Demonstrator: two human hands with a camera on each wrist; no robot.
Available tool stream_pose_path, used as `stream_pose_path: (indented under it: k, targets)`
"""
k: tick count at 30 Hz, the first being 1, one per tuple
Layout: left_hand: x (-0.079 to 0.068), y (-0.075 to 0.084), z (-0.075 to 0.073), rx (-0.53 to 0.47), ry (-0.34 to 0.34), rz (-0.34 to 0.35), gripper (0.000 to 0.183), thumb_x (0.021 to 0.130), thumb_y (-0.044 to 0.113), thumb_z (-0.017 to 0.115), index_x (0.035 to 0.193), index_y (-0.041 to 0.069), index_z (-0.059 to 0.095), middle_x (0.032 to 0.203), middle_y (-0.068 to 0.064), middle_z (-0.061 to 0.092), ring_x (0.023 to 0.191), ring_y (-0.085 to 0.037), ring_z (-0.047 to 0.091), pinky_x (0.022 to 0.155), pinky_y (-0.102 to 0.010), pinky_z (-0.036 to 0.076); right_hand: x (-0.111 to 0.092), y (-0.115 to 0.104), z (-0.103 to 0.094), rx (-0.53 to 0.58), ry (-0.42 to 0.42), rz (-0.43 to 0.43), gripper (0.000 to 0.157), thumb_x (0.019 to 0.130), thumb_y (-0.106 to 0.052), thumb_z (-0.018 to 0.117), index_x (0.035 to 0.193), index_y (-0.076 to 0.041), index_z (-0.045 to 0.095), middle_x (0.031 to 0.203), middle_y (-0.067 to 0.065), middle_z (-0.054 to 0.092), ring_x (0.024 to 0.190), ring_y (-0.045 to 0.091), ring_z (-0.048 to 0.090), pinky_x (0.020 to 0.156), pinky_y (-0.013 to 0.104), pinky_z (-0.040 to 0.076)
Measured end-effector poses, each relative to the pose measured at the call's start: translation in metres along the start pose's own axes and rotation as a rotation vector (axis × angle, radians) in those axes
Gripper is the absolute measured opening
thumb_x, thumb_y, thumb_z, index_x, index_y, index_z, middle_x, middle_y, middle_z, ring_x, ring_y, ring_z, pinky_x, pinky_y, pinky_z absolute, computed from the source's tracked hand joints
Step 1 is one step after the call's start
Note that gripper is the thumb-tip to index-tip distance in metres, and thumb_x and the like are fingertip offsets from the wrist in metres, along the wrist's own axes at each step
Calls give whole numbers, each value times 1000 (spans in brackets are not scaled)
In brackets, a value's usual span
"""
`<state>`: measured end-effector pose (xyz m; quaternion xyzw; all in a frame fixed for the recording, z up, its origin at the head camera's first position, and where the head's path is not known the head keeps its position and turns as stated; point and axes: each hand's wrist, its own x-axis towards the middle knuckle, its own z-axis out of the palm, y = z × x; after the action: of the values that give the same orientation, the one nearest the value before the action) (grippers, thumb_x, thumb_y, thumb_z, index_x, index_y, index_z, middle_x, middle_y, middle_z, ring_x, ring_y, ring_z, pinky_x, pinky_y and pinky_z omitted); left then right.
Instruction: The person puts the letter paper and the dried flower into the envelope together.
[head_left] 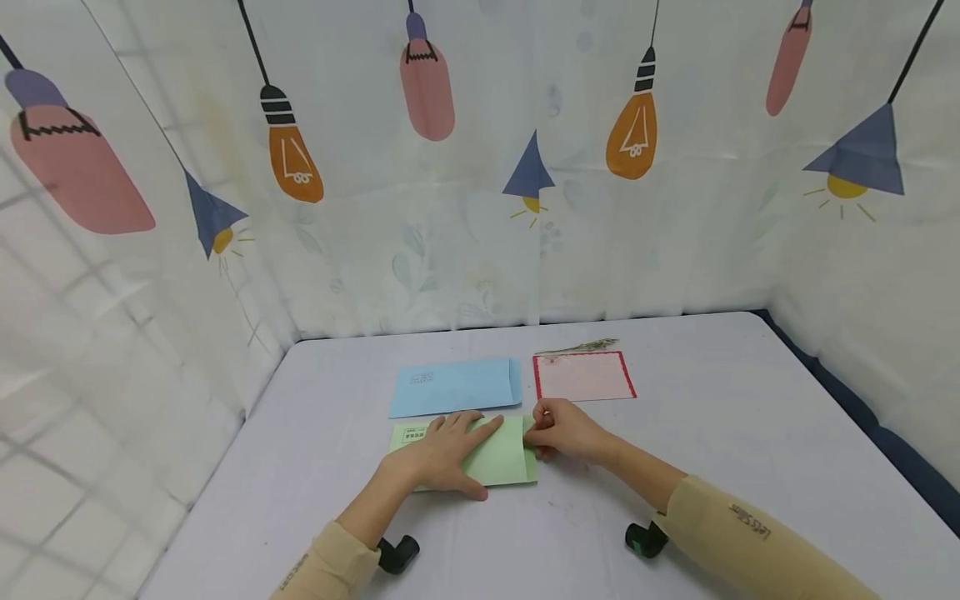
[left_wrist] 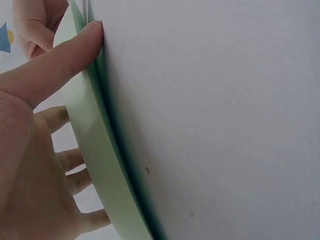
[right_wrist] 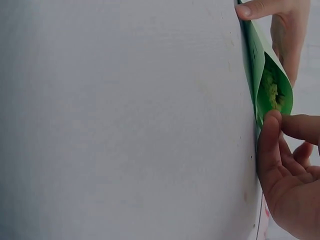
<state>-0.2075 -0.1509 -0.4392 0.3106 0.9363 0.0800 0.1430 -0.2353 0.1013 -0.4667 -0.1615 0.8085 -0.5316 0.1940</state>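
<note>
A pale green envelope [head_left: 504, 460] lies on the table with its flap end to the right. My left hand [head_left: 444, 454] rests spread across it, the thumb at the near edge and the other fingers reaching over the far side. At the flap end, my right hand [head_left: 564, 430] has thumb and fingertips pinched together. The right wrist view shows the envelope's mouth gaping, with a yellow-green dried flower sprig [right_wrist: 273, 91] inside. The right fingertips pinch the sprig's near end right at the opening; the rest of it is hidden within the envelope.
Behind the green envelope lies a blue envelope [head_left: 453, 389]. A pink card with a red border [head_left: 587, 379] is to its right, and a thin dried sprig [head_left: 596, 344] lies along the card's far edge. White cloth covers the table [head_left: 337, 400]; a patterned curtain [head_left: 465, 250] hangs behind.
</note>
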Motion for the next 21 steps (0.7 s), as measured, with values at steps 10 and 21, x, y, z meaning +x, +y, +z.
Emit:
stream_pose_path:
  k: [10, 21]
  targets:
    - [1, -1, 3, -9, -8, -16, 103, 73, 62, 73, 155, 31, 19, 152, -7, 25, 137, -29, 25, 108, -56, 21, -3, 5, -8, -6, 1, -32, 14, 91, -7, 63, 87, -2, 50, 78, 10, 66, 63, 22, 60, 59, 33, 52]
    - [1, 3, -6, 2, 32, 2, 102, 73, 63, 73, 154, 28, 22, 152, -9, 24, 138, -30, 23, 107, -56, 23, -1, 6, -18, -36, 44, -3, 9, 94, -11, 62, 95, -5, 55, 81, 7, 67, 67, 22, 59, 62, 33, 52]
